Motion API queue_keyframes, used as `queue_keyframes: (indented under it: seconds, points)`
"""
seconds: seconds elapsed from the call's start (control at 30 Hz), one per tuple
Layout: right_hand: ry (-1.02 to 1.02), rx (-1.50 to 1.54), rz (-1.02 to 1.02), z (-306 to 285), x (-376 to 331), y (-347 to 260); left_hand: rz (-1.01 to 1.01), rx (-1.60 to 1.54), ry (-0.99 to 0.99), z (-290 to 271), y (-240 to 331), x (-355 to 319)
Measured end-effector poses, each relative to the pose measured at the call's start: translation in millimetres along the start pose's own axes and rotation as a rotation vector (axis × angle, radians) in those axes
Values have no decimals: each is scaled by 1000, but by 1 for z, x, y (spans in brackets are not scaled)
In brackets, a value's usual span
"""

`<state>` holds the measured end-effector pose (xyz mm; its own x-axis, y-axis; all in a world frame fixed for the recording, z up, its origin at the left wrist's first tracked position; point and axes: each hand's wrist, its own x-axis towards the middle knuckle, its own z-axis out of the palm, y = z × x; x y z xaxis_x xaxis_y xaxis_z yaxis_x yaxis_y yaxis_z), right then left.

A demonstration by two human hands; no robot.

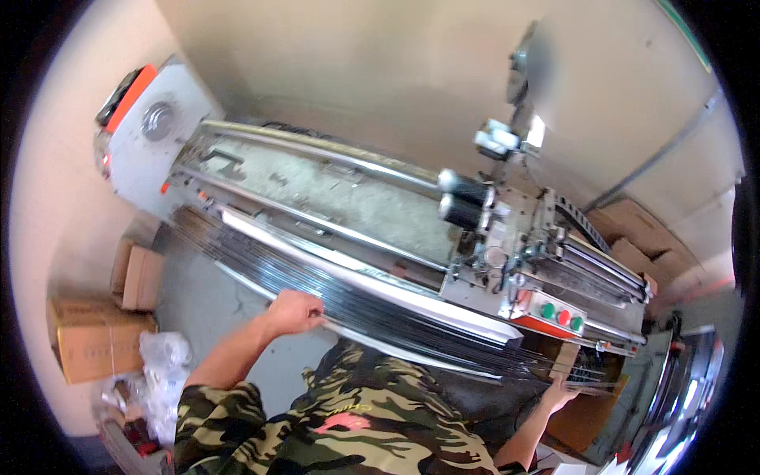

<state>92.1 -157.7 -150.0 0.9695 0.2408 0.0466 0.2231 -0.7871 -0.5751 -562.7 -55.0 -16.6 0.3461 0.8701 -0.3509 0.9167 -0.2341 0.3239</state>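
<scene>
A long bundle of thin dark rods (348, 302) lies in a tray along the near side of a long machine. My left hand (297, 311) is closed in a fist at the tray's pale near edge (396, 348); what its fingers pinch is too fine to make out. Farther right, my right hand (558, 393) closes around thin rods near the right ends of the bundle, and slender tips stick out past it. Motion blurs that hand slightly.
The machine's carriage (495, 257) carries black-and-white spools and a panel with green and red buttons (564, 317). Its grey end housing (158, 119) stands far left. Cardboard boxes (99, 336) and clear plastic wrap (162, 360) are at left; another carton (590, 412) sits beneath my right hand.
</scene>
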Motion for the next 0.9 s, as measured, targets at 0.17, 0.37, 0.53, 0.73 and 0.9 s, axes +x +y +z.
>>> queue_keyframes:
  seconds: [0.17, 0.37, 0.53, 0.73, 0.9]
  points:
    - [142, 2, -826, -81, -48, -152, 214, -100, 195, -19, 66, 37]
    - [-970, 33, -1418, -71, -196, -266, 313, -81, 340, -44, 89, 72]
    - [-997, -49, -1273, -47, -219, -293, 354, -178, 449, -66, 72, 83]
    - [-984, -86, -1336, -32, -225, -334, 328, -394, 360, -85, 43, 115]
    - [-783, -188, -1392, -17, -217, -369, 254, -652, 181, -132, 19, 196]
